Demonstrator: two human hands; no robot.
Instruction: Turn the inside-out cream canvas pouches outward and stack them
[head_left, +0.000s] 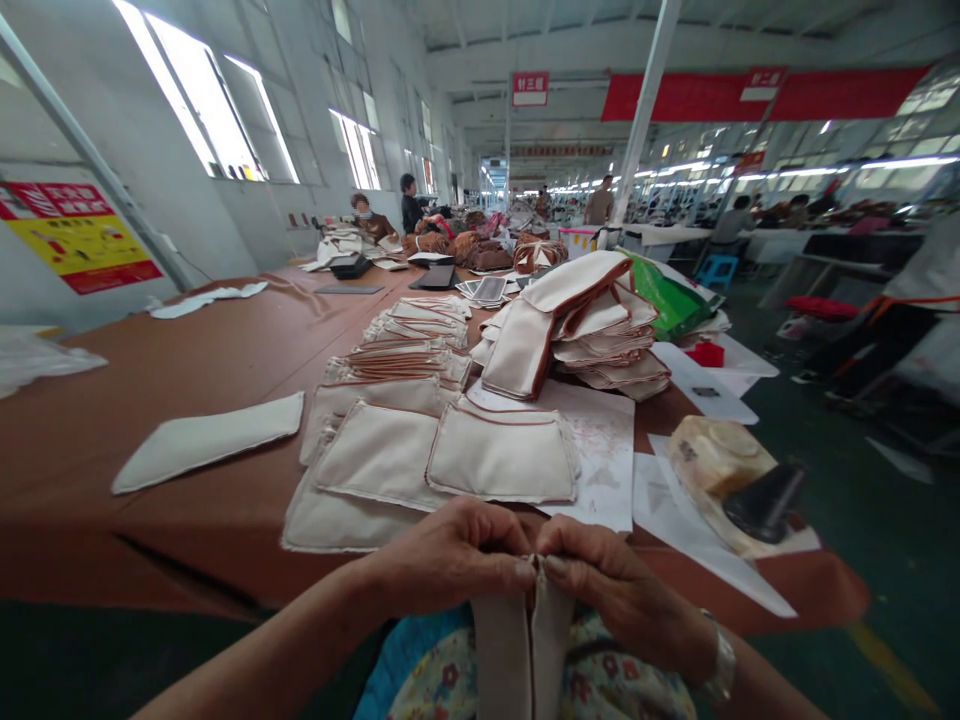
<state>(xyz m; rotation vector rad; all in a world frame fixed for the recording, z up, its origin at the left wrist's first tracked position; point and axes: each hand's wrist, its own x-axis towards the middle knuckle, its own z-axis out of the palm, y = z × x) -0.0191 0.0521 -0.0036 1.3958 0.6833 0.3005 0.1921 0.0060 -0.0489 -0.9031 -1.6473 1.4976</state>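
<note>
Between both hands, just off the table's front edge, hangs a cream fabric piece [504, 650] with a brown inner edge. My left hand [461, 555] pinches its upper left corner between thumb and fingers. On the other side my right hand [615, 575] pinches the upper right corner, and the two thumbs almost meet at the seam. Right beyond the hands lie cream stitched pieces [504, 455], overlapping each other on the brown-covered table [217, 540]. Farther back, a row of similar pieces [401, 365] leans together. The lower end of the held piece runs out of view.
A heaped stack of cream pieces [607, 345] stands back right. A yellowish container [716, 455] and a black cone-shaped object [765, 500] sit at the right edge on white paper [682, 510]. One cream piece [214, 440] lies alone at left. Co-workers sit far back.
</note>
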